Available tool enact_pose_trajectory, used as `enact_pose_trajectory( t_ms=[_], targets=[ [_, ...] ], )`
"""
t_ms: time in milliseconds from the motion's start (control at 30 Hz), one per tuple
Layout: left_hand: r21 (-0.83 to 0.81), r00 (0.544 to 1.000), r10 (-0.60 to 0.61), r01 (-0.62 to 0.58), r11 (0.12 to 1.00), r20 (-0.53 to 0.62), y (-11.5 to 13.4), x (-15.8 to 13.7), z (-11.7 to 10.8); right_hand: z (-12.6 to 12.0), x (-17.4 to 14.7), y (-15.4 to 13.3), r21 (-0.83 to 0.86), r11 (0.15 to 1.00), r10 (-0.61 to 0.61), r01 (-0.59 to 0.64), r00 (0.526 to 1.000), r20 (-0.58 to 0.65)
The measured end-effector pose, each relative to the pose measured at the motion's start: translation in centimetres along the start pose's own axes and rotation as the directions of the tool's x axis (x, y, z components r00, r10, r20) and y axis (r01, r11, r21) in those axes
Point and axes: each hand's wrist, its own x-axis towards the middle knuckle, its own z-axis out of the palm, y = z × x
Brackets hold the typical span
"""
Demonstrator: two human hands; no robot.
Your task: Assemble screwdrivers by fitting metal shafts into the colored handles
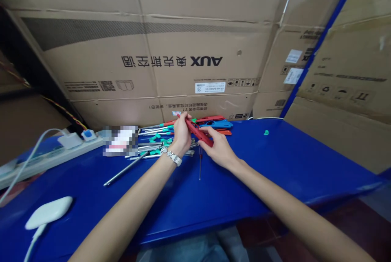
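Both hands hold a red long-necked lighter (200,134) above the blue table. My left hand (182,132) is wrapped round its far end, and a small label sticks out beyond the fingers. At the near end, my right hand (219,148) grips the handle between thumb and fingers. A small screwdriver (200,166) lies just below the lighter, its tip towards me. Behind my hands rest several more lighters, among them a blue lighter (224,124). Loose metal tubes (146,148) and green plastic pieces (154,138) are scattered left of my left hand.
A single metal rod (125,170) lies on the blue table (275,164). To the left are a power strip (49,158) with plugs and a white corded device (49,213). One green piece (266,132) sits at the right. Cardboard (171,42) walls the back.
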Motion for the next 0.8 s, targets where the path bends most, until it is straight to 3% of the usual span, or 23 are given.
enact_pose_trajectory(
  t_ms=[167, 367, 467, 567, 667, 733, 800],
  targets=[
    [0.198, 0.995, 0.082, -0.091, 0.976, 0.053, -1.4, 0.7, -1.1, -3.6, 1.9, 3.7, -0.146, 0.988, -0.04, 0.048, 0.998, 0.054],
    [0.391, 0.948, -0.065, -0.065, 0.918, 0.311, -2.8, 2.3, -0.8, -4.9, 5.0, 6.1, -0.369, 0.928, -0.021, 0.057, 0.995, 0.101],
    [0.485, 0.953, -0.058, -0.097, 0.869, 0.296, -3.0, 4.5, 0.5, -5.1, 7.4, 6.9, -0.47, 0.879, -0.022, 0.081, 0.991, 0.129],
    [0.634, 0.96, 0.056, -0.225, 0.74, 0.276, -2.7, 6.4, 0.9, -5.3, 9.4, 7.8, -0.567, 0.817, -0.027, 0.108, 0.988, 0.149],
    [0.723, 0.882, 0.21, -0.468, 0.509, 0.423, -2.6, 7.0, -0.4, -5.4, 10.6, 8.9, -0.639, 0.757, -0.029, 0.135, 0.985, 0.173],
    [0.755, 0.839, 0.21, -0.543, 0.368, 0.501, -2.7, 6.7, -1.7, -5.2, 10.7, 9.6, -0.678, 0.721, -0.017, 0.146, 0.981, 0.193],
    [0.781, 0.832, 0.159, -0.554, 0.289, 0.532, -2.9, 6.1, -3.0, -5.0, 10.6, 10.1, -0.706, 0.696, 0.007, 0.132, 0.982, 0.19]
  ],
)
